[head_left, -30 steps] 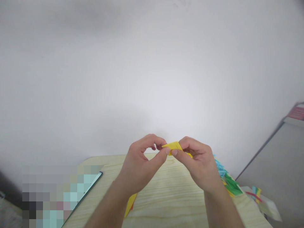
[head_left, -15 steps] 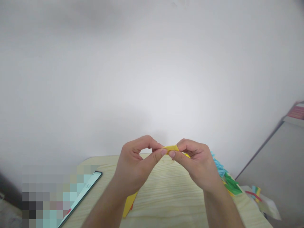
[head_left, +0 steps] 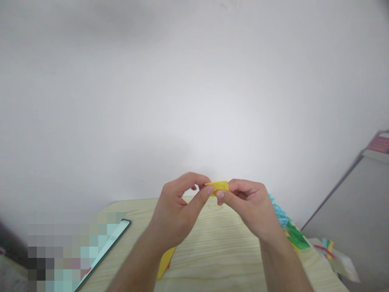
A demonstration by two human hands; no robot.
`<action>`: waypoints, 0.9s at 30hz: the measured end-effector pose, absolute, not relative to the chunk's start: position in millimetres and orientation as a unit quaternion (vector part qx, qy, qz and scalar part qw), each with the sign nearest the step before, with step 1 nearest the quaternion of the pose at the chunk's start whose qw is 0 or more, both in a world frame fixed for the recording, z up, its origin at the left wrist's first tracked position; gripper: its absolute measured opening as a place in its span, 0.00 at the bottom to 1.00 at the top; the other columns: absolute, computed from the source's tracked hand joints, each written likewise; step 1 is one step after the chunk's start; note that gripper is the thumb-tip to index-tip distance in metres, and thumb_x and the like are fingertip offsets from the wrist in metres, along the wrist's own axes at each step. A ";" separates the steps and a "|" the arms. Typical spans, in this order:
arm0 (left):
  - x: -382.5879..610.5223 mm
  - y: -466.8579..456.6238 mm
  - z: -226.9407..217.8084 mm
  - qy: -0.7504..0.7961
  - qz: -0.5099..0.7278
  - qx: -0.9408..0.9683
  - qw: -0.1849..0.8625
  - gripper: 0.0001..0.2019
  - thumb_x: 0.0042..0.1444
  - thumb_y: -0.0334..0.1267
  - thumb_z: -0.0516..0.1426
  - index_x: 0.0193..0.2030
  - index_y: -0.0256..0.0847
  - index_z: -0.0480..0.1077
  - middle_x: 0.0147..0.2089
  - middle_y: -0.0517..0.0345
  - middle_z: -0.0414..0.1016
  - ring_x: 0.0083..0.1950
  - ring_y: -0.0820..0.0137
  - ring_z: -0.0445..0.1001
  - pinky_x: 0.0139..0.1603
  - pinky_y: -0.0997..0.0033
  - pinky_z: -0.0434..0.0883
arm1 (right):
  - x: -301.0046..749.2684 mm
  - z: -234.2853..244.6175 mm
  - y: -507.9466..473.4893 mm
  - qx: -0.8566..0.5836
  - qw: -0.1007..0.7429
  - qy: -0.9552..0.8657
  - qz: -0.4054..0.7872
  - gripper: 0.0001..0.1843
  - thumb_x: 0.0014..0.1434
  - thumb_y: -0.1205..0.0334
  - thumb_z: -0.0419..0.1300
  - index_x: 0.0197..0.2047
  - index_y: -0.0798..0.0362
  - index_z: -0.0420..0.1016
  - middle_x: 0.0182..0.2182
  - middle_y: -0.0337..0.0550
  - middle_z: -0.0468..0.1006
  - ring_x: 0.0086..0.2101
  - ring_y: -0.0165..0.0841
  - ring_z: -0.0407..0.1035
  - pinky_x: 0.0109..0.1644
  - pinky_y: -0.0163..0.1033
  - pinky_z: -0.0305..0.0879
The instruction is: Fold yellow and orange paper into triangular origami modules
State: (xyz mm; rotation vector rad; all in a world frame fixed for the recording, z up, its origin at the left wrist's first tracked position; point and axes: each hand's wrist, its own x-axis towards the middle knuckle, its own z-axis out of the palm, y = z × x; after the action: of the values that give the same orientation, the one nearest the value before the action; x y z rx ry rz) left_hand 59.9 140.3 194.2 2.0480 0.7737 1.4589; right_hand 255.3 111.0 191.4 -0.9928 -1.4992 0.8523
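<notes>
Head view showed both hands raised above the counter (head_left: 212,243), sharing a small folded yellow paper (head_left: 218,186) between them, likely so each end could be pressed. The left hand (head_left: 174,213) pinched its left end with thumb and forefinger closed; the right hand (head_left: 249,207) gripped the other end likewise, wrists angled inward

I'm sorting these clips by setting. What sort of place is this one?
Probably a home or hobby craft desk. Both hands, left hand and right hand, pinch a small folded yellow paper above a light wooden table against a plain white wall, with a pile of folded coloured papers beside it.
</notes>
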 end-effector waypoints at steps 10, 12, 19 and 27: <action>61.1 142.7 190.6 0.285 0.547 0.737 0.276 0.03 0.67 0.37 0.62 0.42 0.46 0.78 0.39 0.63 0.80 0.41 0.70 0.74 0.47 0.70 0.69 | 261.9 193.7 106.4 -0.467 0.518 -0.663 0.273 0.12 0.66 0.55 0.68 0.32 0.50 0.83 0.27 0.37 0.79 0.30 0.30 0.67 0.34 0.37 0.60; 61.5 142.8 190.1 0.281 0.547 0.735 0.286 0.03 0.67 0.37 0.61 0.42 0.46 0.78 0.39 0.62 0.80 0.42 0.70 0.74 0.47 0.70 0.69 | 261.4 193.4 106.3 -0.466 0.522 -0.665 0.261 0.12 0.65 0.55 0.68 0.32 0.50 0.82 0.27 0.37 0.79 0.29 0.30 0.67 0.34 0.37 0.60; 60.7 143.8 188.9 0.281 0.549 0.716 0.326 0.04 0.66 0.39 0.62 0.43 0.45 0.79 0.39 0.60 0.81 0.42 0.69 0.75 0.49 0.67 0.70 | 260.1 193.0 108.1 -0.444 0.535 -0.662 0.281 0.12 0.65 0.55 0.68 0.32 0.51 0.83 0.27 0.38 0.80 0.30 0.32 0.69 0.35 0.38 0.62; 63.8 138.7 193.2 0.309 0.504 0.746 0.307 0.05 0.65 0.39 0.63 0.38 0.44 0.80 0.35 0.63 0.80 0.38 0.71 0.73 0.44 0.69 0.69 | 255.5 192.1 108.6 -0.416 0.579 -0.634 0.299 0.13 0.65 0.56 0.68 0.30 0.52 0.81 0.27 0.38 0.79 0.30 0.31 0.70 0.36 0.36 0.64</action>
State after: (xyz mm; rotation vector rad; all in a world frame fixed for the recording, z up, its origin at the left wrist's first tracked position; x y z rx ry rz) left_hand 63.8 138.7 193.2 1.9734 0.8179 1.3330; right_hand 255.5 108.6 192.1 -0.9737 -1.4818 0.6990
